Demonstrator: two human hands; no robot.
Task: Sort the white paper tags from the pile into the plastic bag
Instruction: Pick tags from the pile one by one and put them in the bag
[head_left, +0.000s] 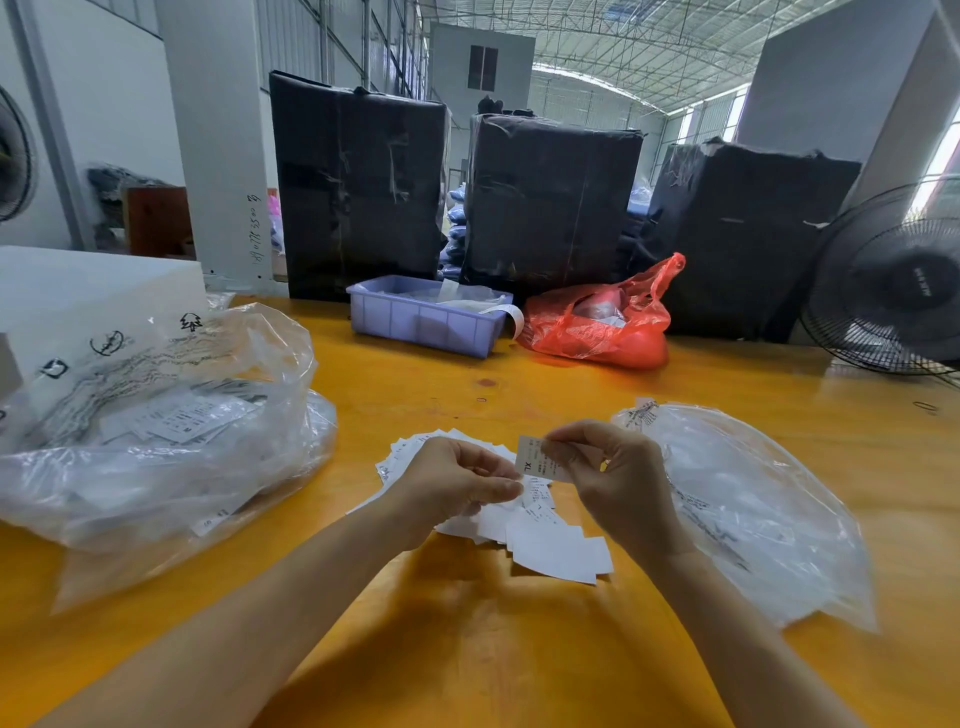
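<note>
A pile of white paper tags (550, 545) lies on the yellow table (467, 649) in front of me. My right hand (613, 478) pinches one white tag marked XL (529, 460) above the pile. My left hand (457, 483) hovers over the pile's left part with fingers curled; tags show around it, and whether it holds any I cannot tell. A clear plastic bag (753, 509) lies flat just right of my right hand. A larger clear plastic bag (156, 426) with printed tags inside sits at the left.
A purple plastic bin (426, 322) and a red plastic bag (602, 322) stand at the table's far side before black wrapped bales (550, 202). A black fan (893, 280) is at the far right. A white block (93, 291) is far left.
</note>
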